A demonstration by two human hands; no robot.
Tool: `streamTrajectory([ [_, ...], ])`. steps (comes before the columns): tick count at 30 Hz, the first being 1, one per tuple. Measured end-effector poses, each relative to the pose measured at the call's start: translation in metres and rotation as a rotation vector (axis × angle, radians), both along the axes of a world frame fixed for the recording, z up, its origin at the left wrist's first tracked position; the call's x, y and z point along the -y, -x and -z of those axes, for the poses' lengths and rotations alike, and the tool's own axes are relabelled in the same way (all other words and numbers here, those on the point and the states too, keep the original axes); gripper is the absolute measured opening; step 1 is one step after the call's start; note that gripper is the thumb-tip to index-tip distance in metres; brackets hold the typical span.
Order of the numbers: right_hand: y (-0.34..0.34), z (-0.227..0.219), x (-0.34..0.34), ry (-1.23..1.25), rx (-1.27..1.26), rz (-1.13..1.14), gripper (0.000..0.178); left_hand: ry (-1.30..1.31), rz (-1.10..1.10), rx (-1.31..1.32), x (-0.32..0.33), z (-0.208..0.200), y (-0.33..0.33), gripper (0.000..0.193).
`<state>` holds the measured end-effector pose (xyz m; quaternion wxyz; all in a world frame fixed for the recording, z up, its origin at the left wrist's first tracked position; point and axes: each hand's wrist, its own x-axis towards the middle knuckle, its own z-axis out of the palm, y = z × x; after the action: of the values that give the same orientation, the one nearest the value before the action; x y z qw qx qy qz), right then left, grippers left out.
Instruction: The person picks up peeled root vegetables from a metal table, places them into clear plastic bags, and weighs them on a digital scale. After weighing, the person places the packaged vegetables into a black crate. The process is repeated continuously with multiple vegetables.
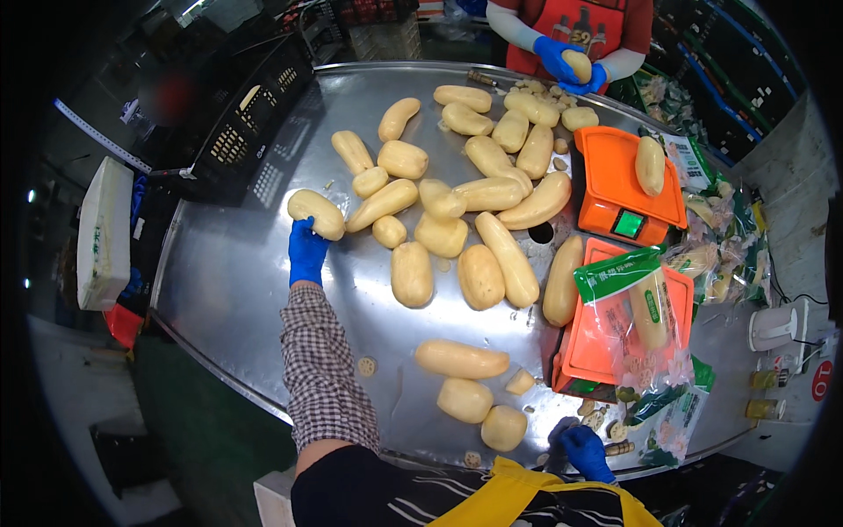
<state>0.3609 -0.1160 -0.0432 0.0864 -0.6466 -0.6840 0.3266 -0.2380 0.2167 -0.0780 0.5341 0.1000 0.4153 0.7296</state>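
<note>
Gloved hands at a steel table covered with peeled lotus roots.

Nearest, the right hand [587,451] in a blue glove sits at the table's [237,290] near edge beside small cut slices [606,426]; whether its fingers are curled or spread cannot be told. Just beyond lie three short roots [465,386] and an orange scale [584,351] bearing a bagged root [648,307]. Farther out, the left hand [306,250], blue-gloved with a checked sleeve, has its fingers closed around the end of one lotus root [318,213] at the pile's left edge. A second orange scale [615,189] holds another root. At the far side, another person's blue-gloved hands [566,63] hold a root.
</note>
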Motion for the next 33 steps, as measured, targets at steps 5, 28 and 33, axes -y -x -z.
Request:
streamTrajectory([
  [5, 0.004, -0.006, -0.002, 0.021, -0.056, 0.099, 0.019, -0.206, 0.289, 0.017, 0.051, -0.034, -0.039, 0.061],
  [28, 0.008, -0.023, 0.012, -0.129, -0.109, -0.063, 0.021, 0.549, 0.456, -0.884, 0.204, -0.04, -0.156, 0.057],
  [33, 0.034, -0.043, -0.028, -0.211, -0.13, -0.215, 0.017, 0.432, 0.46, -0.914, 0.215, -0.032, -0.165, 0.056],
])
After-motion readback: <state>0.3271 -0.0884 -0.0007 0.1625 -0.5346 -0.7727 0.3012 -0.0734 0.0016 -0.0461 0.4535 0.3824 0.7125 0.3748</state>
